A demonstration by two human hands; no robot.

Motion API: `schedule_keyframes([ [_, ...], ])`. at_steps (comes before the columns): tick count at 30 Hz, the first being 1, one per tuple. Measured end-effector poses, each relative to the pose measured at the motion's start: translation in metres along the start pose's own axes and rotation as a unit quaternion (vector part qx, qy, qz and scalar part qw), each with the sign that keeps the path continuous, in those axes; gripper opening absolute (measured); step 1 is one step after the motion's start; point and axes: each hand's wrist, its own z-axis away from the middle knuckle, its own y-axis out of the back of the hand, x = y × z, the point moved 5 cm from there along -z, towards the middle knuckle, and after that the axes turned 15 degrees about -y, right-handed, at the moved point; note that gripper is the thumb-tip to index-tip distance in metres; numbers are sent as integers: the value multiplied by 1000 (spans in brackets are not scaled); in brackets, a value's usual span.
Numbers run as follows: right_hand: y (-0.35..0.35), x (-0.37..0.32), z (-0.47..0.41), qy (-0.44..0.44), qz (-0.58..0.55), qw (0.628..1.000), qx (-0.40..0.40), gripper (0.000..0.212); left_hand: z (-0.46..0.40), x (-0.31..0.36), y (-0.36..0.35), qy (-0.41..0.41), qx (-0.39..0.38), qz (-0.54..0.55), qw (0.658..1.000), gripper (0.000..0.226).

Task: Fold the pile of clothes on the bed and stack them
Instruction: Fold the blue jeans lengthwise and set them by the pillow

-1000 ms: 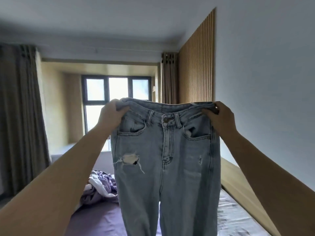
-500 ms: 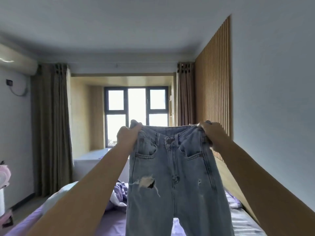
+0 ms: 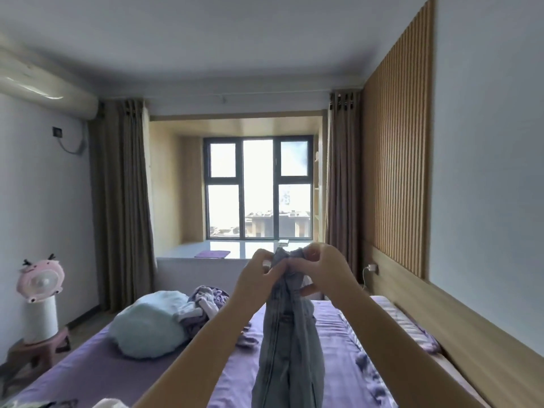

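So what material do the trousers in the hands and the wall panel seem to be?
Trousers: likely denim, faded light blue, matte, with a stitched seam down the leg. Panel: looks like wood or wood-look slats, tan, matte, with narrow vertical ribs.

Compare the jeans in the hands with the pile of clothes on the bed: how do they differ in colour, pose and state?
The jeans are light blue denim; the pile of clothes is purple and white. The jeans hang lengthwise, gripped at the waistband by the left hand and the right hand; the pile lies crumpled on the bed, and no hand touches it. The jeans are doubled leg on leg; the pile is unfolded. Both are clothing.
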Motion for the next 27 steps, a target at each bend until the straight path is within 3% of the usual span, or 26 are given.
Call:
schedule_keyframes([
  [4,-26,20,12,-46,-159,981,-105,27,29,-18,4,51,-13,137,989,49],
  [7,-42,33,20,-44,-206,962,-173,29,52,-35,10,55,1,135,989,58],
  [9,-47,44,24,15,-113,984,-138,25,63,-46,15,59,14,135,989,48],
  [11,-45,64,24,88,19,995,-32,25,75,-56,15,57,13,182,982,35],
  [14,-43,114,21,80,36,994,60,53,98,-65,19,62,-13,267,962,23],
  [17,-56,163,26,-20,-131,989,-71,95,120,-71,27,65,-50,349,933,31],
  [19,-70,183,34,-45,-196,960,-193,106,131,-78,38,80,-66,374,922,41],
  [22,-89,190,47,-73,-211,930,-292,81,139,-92,59,116,-37,397,910,37],
  [25,-97,180,47,-69,-192,952,-227,51,139,-108,80,160,17,362,918,36],
  [27,-99,169,45,-51,-165,972,-161,37,141,-112,89,178,9,315,932,41],
])
